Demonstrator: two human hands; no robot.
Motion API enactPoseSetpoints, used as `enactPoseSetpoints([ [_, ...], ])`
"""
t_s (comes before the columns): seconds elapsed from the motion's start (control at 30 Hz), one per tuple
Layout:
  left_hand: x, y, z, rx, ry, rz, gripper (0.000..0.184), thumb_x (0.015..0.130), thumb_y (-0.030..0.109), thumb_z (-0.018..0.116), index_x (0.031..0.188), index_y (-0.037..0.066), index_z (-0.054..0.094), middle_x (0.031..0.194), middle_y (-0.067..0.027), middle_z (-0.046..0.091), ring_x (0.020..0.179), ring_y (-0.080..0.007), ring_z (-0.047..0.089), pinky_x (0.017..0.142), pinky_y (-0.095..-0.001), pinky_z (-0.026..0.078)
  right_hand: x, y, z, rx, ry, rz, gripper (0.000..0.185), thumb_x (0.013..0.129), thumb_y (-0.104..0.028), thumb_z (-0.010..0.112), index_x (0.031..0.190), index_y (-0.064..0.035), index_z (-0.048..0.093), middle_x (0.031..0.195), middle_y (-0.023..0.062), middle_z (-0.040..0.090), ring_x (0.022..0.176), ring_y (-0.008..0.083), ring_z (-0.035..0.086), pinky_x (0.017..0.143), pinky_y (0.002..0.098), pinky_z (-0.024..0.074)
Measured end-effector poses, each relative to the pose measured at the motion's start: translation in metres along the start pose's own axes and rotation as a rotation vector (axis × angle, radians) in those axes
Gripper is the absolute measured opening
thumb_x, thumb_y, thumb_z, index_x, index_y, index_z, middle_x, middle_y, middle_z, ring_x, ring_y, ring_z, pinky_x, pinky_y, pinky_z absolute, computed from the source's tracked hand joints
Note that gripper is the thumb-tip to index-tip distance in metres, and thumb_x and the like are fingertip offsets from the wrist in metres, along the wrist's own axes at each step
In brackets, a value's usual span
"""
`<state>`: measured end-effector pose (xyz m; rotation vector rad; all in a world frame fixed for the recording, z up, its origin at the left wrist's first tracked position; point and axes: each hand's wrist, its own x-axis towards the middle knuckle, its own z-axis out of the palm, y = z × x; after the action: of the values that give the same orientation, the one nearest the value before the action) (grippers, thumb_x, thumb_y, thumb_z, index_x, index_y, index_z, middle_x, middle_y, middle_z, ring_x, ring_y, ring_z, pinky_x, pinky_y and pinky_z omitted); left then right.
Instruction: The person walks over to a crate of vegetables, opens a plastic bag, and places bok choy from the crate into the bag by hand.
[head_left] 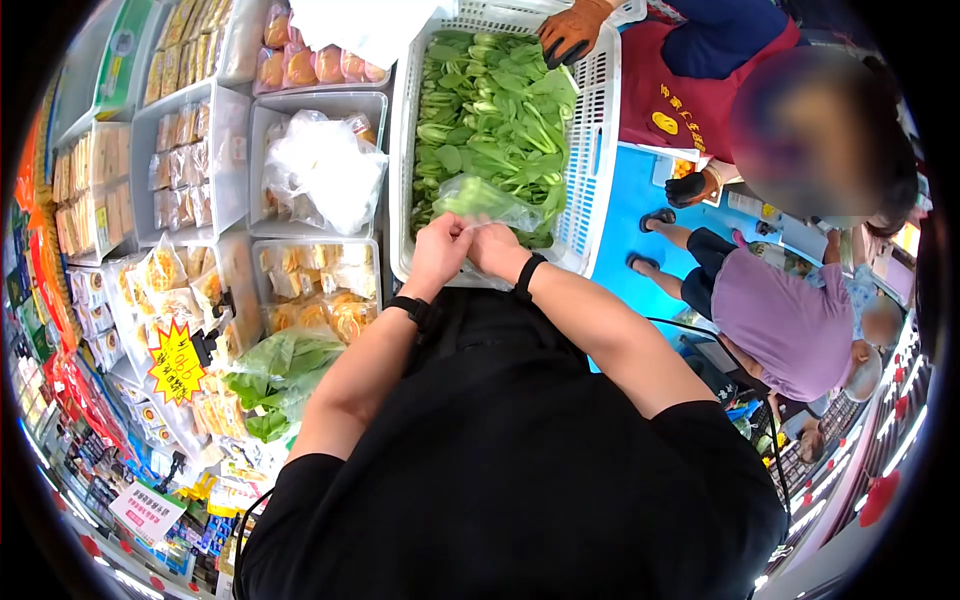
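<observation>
The bag (468, 192) lies straight ahead

From here I see the left hand (440, 252) and right hand (494, 248) side by side, both pinching the bag's near edge. From that grip it spreads forward, wider across toward the right, over the greens (487, 110) at the crate's (597, 140) near end; neither hand looks clearly nearer.

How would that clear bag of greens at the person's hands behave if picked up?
Probably floppy: the bag looks thin and crinkled by the left hand and right hand. Likely light for its size, since leafy greens show inside. Its shiny plastic may feel slightly slippery.
</observation>
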<state>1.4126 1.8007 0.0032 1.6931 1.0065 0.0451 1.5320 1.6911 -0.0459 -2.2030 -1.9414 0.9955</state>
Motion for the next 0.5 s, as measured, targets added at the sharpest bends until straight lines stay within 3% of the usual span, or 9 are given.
enactPoseSetpoints([
  [0.07,-0.001,0.000,-0.001,-0.011,-0.010,-0.010,0.020,0.092,0.018,0.076,0.099,0.000,0.073,0.090,-0.0200,0.077,0.082,-0.0328,0.076,0.076,-0.0411,0.060,0.000,-0.002,0.000,-0.043,0.043,-0.040,0.021,0.093,-0.019,0.061,0.096,-0.0037,0.076,0.105,0.0165,0.076,0.107,0.0375,0.069,0.090,0.0499,0.0557],
  [0.17,0.006,-0.005,0.002,-0.012,-0.080,-0.013,0.023,0.094,0.021,0.074,0.101,-0.001,0.073,0.090,-0.0194,0.076,0.082,-0.0329,0.075,0.077,-0.0408,0.059,-0.010,0.004,-0.019,0.006,-0.124,-0.069,0.023,0.092,-0.018,0.060,0.099,-0.0032,0.076,0.102,0.0180,0.077,0.107,0.0389,0.071,0.089,0.0513,0.0560],
  [0.3,0.012,-0.020,0.012,0.095,-0.232,0.047,0.026,0.097,0.025,0.071,0.104,0.000,0.073,0.093,-0.0185,0.077,0.084,-0.0370,0.073,0.079,-0.0418,0.057,-0.034,0.028,-0.105,0.473,-0.292,-0.001,0.028,0.095,-0.022,0.061,0.110,-0.0037,0.076,0.103,0.0191,0.077,0.098,0.0400,0.073,0.088,0.0482,0.0574],
  [0.37,0.012,-0.019,0.014,0.134,-0.314,0.022,0.031,0.096,0.030,0.071,0.107,0.002,0.075,0.099,-0.0202,0.077,0.091,-0.0408,0.074,0.083,-0.0449,0.058,-0.036,0.068,-0.107,0.651,-0.189,0.212,0.033,0.101,-0.032,0.064,0.114,-0.0050,0.076,0.111,0.0193,0.077,0.105,0.0371,0.074,0.089,0.0450,0.0570],
  [0.43,0.012,-0.042,0.030,0.372,-0.500,0.122,0.034,0.095,0.037,0.067,0.108,0.006,0.077,0.103,-0.0214,0.077,0.098,-0.0432,0.073,0.088,-0.0497,0.059,-0.039,0.096,-0.103,0.619,0.097,0.406,0.031,0.099,-0.025,0.065,0.121,-0.0043,0.074,0.113,0.0194,0.078,0.106,0.0372,0.074,0.093,0.0439,0.0577],
  [0.5,0.020,-0.033,0.027,0.449,-0.542,0.132,0.038,0.095,0.041,0.065,0.107,0.008,0.078,0.103,-0.0219,0.077,0.098,-0.0437,0.073,0.090,-0.0508,0.059,-0.038,0.120,-0.092,0.548,0.213,0.586,0.033,0.099,-0.023,0.065,0.125,-0.0041,0.072,0.116,0.0196,0.077,0.108,0.0360,0.074,0.095,0.0429,0.0577],
])
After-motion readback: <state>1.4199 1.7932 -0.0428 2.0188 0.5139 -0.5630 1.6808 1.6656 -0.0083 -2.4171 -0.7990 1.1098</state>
